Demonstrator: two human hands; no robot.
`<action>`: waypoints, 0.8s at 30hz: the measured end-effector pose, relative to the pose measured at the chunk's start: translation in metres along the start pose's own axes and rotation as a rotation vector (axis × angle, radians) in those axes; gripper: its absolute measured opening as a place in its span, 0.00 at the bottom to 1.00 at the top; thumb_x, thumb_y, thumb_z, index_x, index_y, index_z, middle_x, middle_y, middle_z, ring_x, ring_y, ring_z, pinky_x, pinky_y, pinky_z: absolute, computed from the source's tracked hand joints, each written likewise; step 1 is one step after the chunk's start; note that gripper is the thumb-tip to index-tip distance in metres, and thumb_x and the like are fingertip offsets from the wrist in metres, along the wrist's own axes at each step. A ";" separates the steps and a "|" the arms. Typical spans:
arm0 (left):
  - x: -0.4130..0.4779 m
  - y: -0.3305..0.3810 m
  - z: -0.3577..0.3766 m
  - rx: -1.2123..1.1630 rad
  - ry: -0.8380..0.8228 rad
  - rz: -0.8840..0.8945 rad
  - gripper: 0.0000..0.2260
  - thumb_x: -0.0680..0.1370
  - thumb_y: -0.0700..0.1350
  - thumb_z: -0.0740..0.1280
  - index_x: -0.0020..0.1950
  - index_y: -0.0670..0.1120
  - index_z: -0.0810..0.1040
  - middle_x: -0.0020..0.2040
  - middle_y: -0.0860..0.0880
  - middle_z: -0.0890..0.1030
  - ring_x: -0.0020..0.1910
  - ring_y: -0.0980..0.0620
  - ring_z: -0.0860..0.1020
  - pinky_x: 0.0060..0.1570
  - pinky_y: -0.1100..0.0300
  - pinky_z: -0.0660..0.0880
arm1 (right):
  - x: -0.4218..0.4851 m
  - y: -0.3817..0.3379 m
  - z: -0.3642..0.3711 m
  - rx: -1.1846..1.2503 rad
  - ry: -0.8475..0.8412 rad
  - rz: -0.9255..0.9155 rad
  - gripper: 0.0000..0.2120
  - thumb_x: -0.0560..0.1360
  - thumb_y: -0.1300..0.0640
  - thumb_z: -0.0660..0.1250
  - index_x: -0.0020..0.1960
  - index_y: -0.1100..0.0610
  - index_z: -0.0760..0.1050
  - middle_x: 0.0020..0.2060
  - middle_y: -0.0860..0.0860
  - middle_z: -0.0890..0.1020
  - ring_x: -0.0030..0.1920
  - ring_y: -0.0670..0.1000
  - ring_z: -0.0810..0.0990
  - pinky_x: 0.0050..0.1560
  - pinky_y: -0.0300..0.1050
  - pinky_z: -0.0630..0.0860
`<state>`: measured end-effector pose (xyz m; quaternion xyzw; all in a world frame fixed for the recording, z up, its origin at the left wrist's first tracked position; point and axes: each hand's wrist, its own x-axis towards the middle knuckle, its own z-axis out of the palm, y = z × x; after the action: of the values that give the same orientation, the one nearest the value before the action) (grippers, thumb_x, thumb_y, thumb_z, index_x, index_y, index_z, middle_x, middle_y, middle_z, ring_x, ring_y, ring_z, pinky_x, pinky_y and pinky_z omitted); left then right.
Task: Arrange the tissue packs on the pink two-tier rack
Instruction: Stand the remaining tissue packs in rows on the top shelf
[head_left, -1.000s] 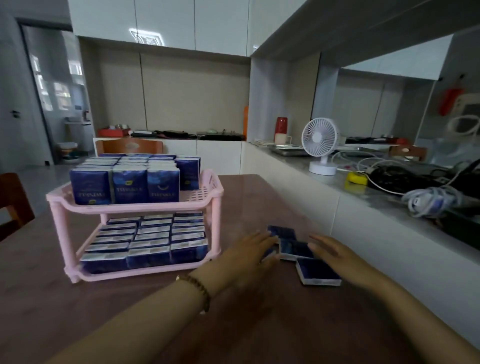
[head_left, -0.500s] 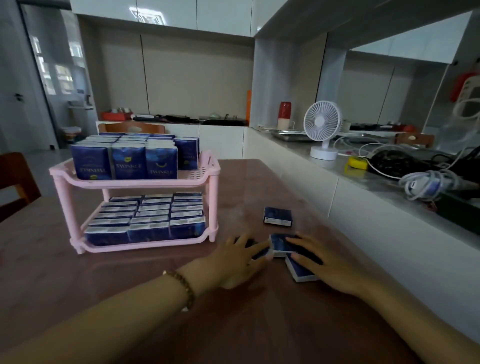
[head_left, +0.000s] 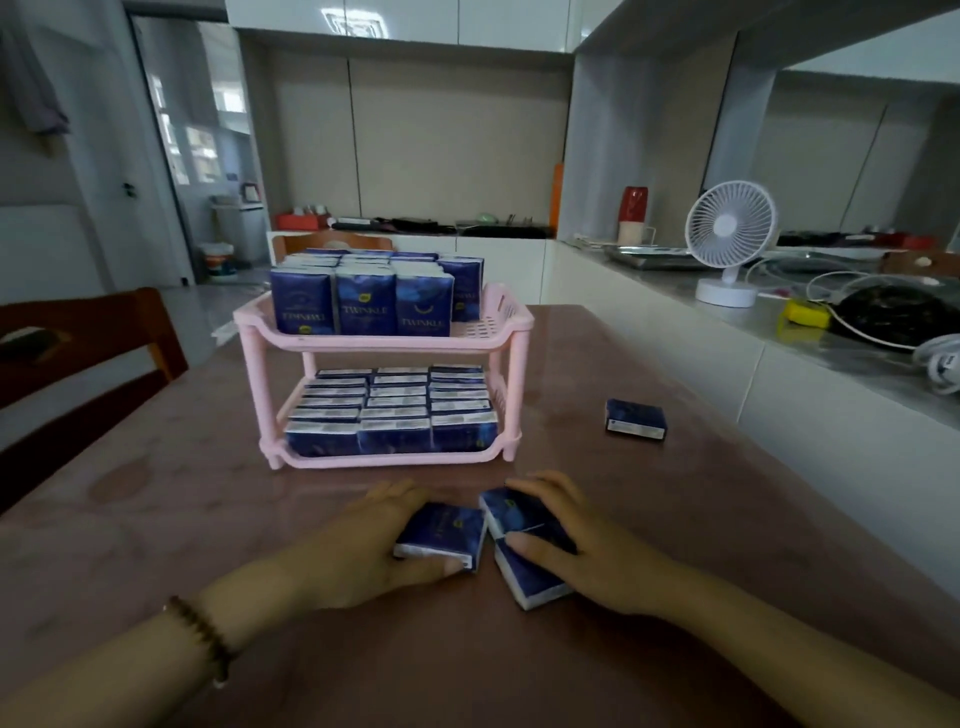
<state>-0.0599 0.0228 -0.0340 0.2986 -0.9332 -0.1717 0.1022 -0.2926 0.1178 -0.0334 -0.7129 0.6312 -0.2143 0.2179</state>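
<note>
Tissue packs are being gathered at the near side of the brown desk (head_left: 156, 493), just in front of the pink two-tier rack (head_left: 382, 340), in what is judged to be the collecting step ahead of the last placements. The left pack (head_left: 441, 532) is clasped by the left hand (head_left: 358, 545), with fingers curled along its far side and the thumb hooked at its near edge. The tilted pack (head_left: 506, 514) is covered by the curled fingers of the right hand (head_left: 587, 545), whose thumb is laid on the near pack (head_left: 530, 582) below it. All three packs touch one another. A lone pack (head_left: 636, 420) is seen lying flat farther right, well apart from both hands. The rack's lower tier is filled with close rows (head_left: 395, 410), white edges upward, and the upper tier with upright packs (head_left: 363, 306), up to a bare perforated strip (head_left: 483, 327) at its right end. That gap is judged the likely destination: the packs would need to be lifted, turned upright and slid in beside the standing row without the light frame being nudged. The packs are soft rectangular bricks in glossy dark-blue film with white ends, likely to yield under a firm squeeze. The rack is moulded plastic with slotted walls and round posts, and the desk top is smooth and faintly reflective.
</note>
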 end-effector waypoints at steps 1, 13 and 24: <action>-0.004 -0.005 -0.002 -0.028 0.027 -0.013 0.29 0.67 0.72 0.59 0.64 0.61 0.67 0.58 0.60 0.71 0.58 0.63 0.68 0.61 0.64 0.68 | 0.009 -0.004 -0.002 0.039 -0.010 0.029 0.29 0.72 0.32 0.53 0.71 0.38 0.55 0.66 0.39 0.58 0.66 0.42 0.64 0.65 0.44 0.69; -0.013 -0.031 -0.005 -0.500 0.150 0.024 0.15 0.72 0.50 0.72 0.51 0.47 0.71 0.46 0.51 0.80 0.43 0.51 0.79 0.45 0.59 0.78 | 0.027 0.009 -0.012 0.264 0.030 0.237 0.22 0.61 0.36 0.70 0.49 0.46 0.70 0.53 0.47 0.77 0.50 0.47 0.79 0.44 0.43 0.79; -0.008 -0.019 0.001 -0.693 0.292 -0.092 0.12 0.81 0.42 0.58 0.62 0.49 0.74 0.60 0.52 0.79 0.59 0.62 0.76 0.59 0.70 0.70 | 0.019 -0.014 -0.009 0.650 0.261 -0.064 0.11 0.71 0.63 0.69 0.50 0.52 0.75 0.46 0.43 0.84 0.47 0.43 0.83 0.43 0.36 0.79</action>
<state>-0.0443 0.0133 -0.0423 0.3092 -0.7810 -0.4372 0.3212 -0.2839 0.1000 -0.0172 -0.5922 0.5298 -0.5001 0.3442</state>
